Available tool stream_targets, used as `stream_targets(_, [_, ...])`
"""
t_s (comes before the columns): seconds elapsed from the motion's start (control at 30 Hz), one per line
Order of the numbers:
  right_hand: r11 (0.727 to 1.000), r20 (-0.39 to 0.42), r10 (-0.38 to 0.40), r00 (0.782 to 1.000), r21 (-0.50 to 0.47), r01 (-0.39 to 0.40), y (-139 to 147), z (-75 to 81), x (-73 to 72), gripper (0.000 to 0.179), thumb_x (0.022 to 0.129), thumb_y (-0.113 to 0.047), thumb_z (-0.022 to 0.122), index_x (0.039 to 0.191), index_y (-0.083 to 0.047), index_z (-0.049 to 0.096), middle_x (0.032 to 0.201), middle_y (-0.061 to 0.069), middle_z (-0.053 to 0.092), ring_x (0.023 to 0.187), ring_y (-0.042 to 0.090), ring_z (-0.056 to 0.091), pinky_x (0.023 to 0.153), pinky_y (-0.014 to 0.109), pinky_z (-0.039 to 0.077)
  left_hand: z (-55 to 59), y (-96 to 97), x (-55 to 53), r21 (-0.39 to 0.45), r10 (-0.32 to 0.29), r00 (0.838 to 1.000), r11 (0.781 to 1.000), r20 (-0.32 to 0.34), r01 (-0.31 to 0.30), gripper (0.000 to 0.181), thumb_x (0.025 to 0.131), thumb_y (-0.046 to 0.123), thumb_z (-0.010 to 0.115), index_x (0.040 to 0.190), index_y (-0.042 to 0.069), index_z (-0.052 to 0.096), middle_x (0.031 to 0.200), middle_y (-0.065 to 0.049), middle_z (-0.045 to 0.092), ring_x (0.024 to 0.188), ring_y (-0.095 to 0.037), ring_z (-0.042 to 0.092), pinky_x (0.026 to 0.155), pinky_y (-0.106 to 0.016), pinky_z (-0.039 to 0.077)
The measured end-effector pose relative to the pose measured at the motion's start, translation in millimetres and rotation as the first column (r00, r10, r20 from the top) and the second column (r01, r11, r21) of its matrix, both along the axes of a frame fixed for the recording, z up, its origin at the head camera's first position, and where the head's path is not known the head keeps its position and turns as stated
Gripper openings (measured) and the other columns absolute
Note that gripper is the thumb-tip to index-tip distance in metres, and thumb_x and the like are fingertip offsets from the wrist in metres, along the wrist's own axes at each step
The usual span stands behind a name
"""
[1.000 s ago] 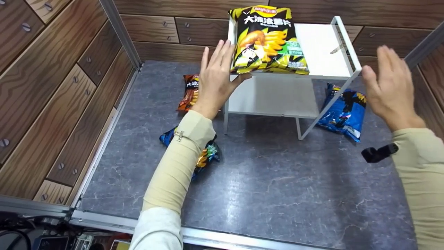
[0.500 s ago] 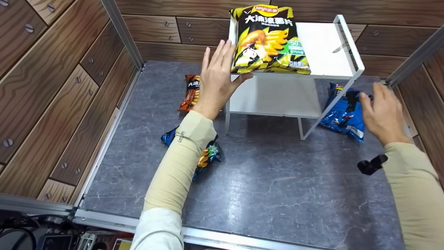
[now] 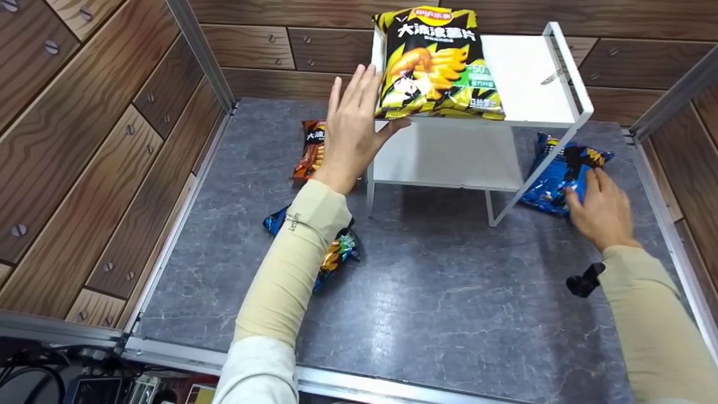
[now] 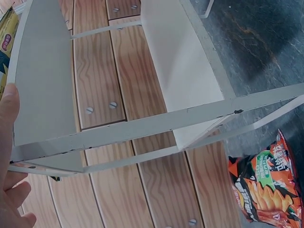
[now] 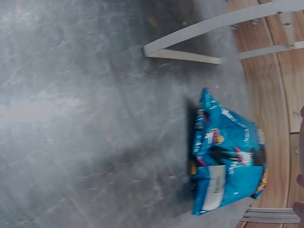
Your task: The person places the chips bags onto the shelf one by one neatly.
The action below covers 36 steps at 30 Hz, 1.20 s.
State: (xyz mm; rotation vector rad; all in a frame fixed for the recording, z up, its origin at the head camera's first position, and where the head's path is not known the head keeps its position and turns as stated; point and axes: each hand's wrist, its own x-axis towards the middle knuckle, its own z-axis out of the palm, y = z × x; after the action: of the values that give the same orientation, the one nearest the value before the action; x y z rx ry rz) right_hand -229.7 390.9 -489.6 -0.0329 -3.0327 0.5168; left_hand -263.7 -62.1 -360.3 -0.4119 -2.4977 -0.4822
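The blue bag (image 3: 555, 182) lies at four o'clock from the rack (image 3: 521, 78); likely light, soft, slippery, crushable: best pinched by a corner. The right hand (image 3: 604, 214), loosely bent beside it, holds nothing; the left hand (image 3: 353, 126), fingers straight, rests at the rack's nine o'clock.

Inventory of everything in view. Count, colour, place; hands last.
Shelf: 1, white, back centre
Yellow bag: 1, yellow and black, shelf's top tier
Orange bag: 1, orange and black, floor left of shelf
Blue bag: 1, blue, floor right of shelf
Second blue bag: 1, partly hidden, floor, left of centre
Floor: 1, grey, under shelf
Walls: 3, brown, left, back, right
Rails: several, silvery, floor edges, corners
Loose gear: several, mostly dark, lower left
Wrist device: 1, black, lower right
Left hand: 1, beige-sleeved, against shelf's left side
Right hand: 1, beige-sleeved, by first blue bag
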Motion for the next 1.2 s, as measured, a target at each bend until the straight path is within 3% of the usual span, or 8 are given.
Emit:
stream_targets(0.23, [0.999,-0.007,-0.019,1.000,0.038,0.019,9.0,-25.1,3.8,0.065,0.102,-0.028,0.042,0.146,0.016,0.026,0.154,0.039,0.021,0.136,0.059,0.026,0.113,0.071,0.019,-0.2,1.9,-0.6,0.002,-0.008,1.000,1.000,-0.024,0.008,0.088,0.086,0.065,0.061,0.150,0.008,0.043,0.157,-0.006,0.041,0.150,-0.018,0.031,0.128,-0.039,0.008])
stream_targets(0.47, [0.998,0.097,-0.050,0.994,0.037,0.047,12.5,-42.3,3.1,0.069,0.099,-0.021,0.046,0.150,0.014,0.016,0.158,0.037,0.009,0.141,0.058,0.017,0.115,0.072,0.012,-1.6,-0.6,-0.3,-0.001,-0.010,1.000,1.000,-0.023,0.010,0.087,0.086,0.063,0.062,0.149,0.008,0.043,0.157,-0.006,0.041,0.150,-0.018,0.032,0.128,-0.038,0.008])
stream_targets(1.2, [1.000,0.161,-0.031,0.987,-0.002,0.031,3.9,-52.6,-16.2,0.078,0.095,-0.013,0.052,0.153,0.013,0.007,0.158,0.038,-0.001,0.143,0.059,0.009,0.115,0.073,0.009,-5.2,0.9,-3.6,0.047,-0.010,0.999,0.999,-0.037,0.012,0.086,0.085,0.064,0.061,0.149,0.008,0.044,0.157,-0.006,0.042,0.150,-0.017,0.032,0.128,-0.037,0.007])
